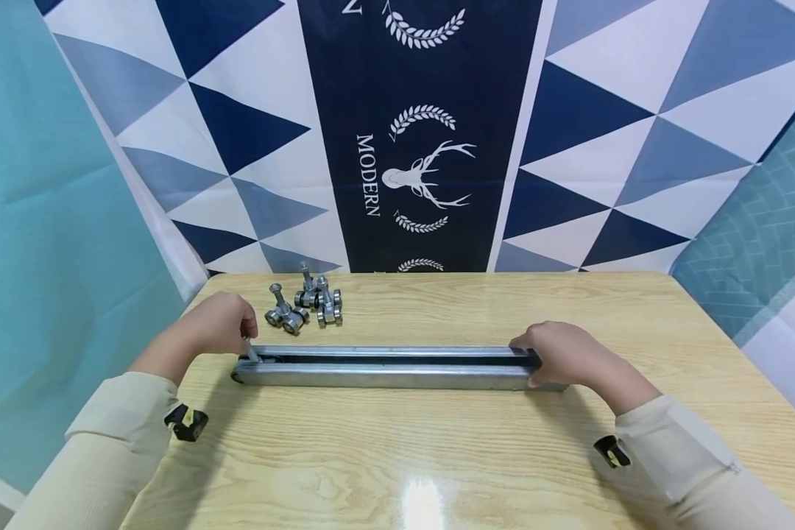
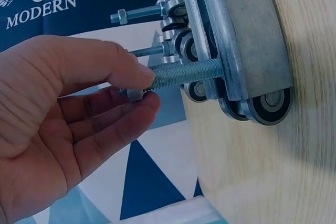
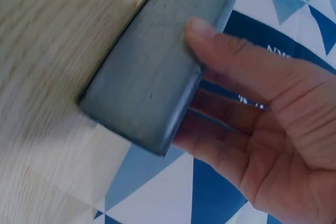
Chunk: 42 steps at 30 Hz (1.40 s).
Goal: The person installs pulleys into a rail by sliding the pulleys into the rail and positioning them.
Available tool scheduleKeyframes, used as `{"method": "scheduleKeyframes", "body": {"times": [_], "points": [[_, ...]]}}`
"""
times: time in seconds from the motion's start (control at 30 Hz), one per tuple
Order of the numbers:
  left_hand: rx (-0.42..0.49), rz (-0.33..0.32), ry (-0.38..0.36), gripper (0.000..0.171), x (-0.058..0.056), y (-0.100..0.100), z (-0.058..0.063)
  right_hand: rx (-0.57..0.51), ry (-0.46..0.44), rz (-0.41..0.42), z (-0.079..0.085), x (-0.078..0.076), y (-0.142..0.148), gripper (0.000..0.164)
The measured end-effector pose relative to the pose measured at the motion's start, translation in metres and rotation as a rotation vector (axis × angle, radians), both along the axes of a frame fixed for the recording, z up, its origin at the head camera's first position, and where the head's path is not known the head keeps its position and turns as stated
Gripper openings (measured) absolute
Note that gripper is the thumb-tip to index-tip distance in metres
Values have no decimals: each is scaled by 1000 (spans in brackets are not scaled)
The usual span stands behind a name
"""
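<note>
A long metal track rail (image 1: 384,377) with a slot along its top lies across the table. At its left end, a roller trolley (image 2: 270,106) sits inside the rail, its wheels showing at the open end. The trolley's threaded bolt (image 2: 186,74) sticks up through the slot. My left hand (image 1: 221,324) pinches the bolt near its nut (image 2: 135,95) between thumb and fingers. My right hand (image 1: 563,357) grips the rail's right end, thumb on the near side and fingers over the far side.
Several more roller trolleys with upright bolts, such as one trolley (image 1: 286,313), stand on the wooden table (image 1: 397,449) behind the rail's left end. A patterned cloth (image 1: 430,147) hangs at the table's back edge.
</note>
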State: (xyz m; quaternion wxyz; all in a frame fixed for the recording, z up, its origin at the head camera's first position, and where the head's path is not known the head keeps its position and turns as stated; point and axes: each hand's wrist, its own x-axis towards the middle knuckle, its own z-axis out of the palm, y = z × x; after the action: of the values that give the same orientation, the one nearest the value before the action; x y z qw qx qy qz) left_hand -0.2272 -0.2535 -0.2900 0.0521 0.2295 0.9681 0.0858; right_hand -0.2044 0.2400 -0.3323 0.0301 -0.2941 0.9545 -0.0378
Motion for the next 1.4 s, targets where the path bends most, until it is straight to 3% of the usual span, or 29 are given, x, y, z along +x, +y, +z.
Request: {"method": "scheduleKeyframes", "body": {"times": [0.17, 0.57, 0.93, 1.4], "points": [[27, 8, 9, 21, 4, 0, -2, -10, -21, -24, -2, -1, 3, 58], [75, 12, 44, 20, 7, 7, -8, -61, -44, 17, -3, -1, 6, 57], [103, -21, 41, 19, 10, 24, -10, -70, -45, 17, -4, -1, 7, 58], [104, -105, 75, 20, 4, 42, -12, -79, -39, 13, -5, 0, 7, 58]]}}
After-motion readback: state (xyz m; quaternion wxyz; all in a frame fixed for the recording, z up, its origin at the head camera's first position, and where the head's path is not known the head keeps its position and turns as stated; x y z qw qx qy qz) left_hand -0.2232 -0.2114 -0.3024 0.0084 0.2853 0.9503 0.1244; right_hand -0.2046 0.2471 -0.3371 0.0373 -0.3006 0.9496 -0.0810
